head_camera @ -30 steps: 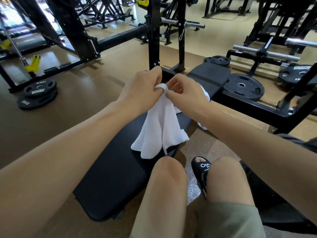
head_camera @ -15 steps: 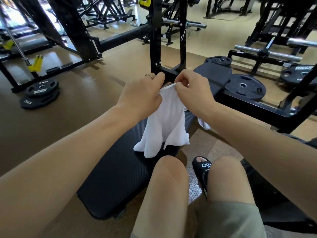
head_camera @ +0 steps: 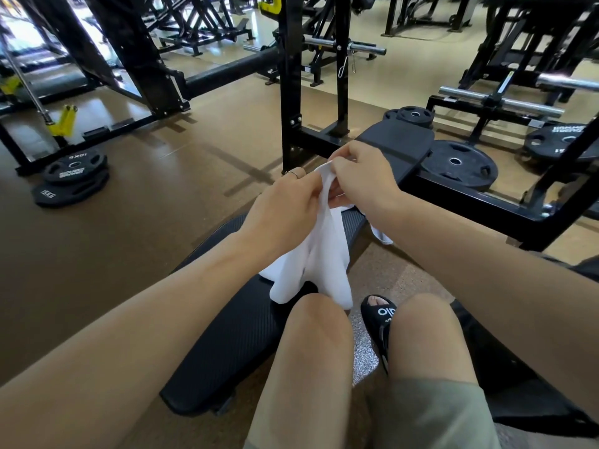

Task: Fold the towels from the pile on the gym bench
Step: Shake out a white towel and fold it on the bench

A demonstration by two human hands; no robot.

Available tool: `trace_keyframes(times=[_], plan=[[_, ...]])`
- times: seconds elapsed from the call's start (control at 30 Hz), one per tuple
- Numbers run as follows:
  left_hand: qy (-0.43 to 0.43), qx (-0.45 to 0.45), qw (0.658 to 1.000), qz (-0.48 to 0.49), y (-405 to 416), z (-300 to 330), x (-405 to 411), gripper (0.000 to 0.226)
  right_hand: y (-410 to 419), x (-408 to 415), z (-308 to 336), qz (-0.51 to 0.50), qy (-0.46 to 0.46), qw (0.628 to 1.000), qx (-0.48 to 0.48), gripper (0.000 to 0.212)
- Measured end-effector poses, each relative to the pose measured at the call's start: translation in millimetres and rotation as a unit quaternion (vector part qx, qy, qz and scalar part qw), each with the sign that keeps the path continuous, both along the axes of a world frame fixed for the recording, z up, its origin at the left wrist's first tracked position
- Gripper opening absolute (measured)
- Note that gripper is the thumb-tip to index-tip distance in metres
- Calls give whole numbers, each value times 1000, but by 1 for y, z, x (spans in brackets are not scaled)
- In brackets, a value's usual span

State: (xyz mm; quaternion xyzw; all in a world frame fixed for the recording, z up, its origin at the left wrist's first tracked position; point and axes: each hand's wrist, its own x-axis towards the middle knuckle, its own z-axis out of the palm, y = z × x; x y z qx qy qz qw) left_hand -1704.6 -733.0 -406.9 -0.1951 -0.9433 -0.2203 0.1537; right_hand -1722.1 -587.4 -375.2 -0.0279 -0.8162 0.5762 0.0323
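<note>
Both hands now sit slightly higher than half a second ago, and the towel's [head_camera: 319, 254] top edge is drawn up between them. Left hand [head_camera: 285, 209]: fingers curled, pinching the towel's upper edge; a ring [head_camera: 293, 174] shows on one finger. Right hand [head_camera: 359, 176]: fingers bent, thumb and fingertips pinching the same edge from the opposite side. The two hands are close together, nearly touching at the cloth. Both forearms extend forward from the lower corners of the view and converge above the bench [head_camera: 233, 322]. The white towel hangs down from the grip, with its lower folds resting on the black bench pad just in front of the left knee [head_camera: 317, 322]. More white cloth [head_camera: 381, 236] lies behind the right wrist at the bench's edge.
</note>
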Motion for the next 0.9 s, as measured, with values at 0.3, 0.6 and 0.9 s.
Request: trace_keyframes(times=[0.3,0.6,0.9], plan=[[-28,17,998,57,4,-4,-2,31,-15,-2,-5,-18,42,999,27,16],[32,-106,986,122,-2,0,-6,22,-24,-1,3,-42,109,993,-15,13],[-8,-129,988,84,-27,-10,2,23,-7,-14,18,-99,138,984,-58,15]])
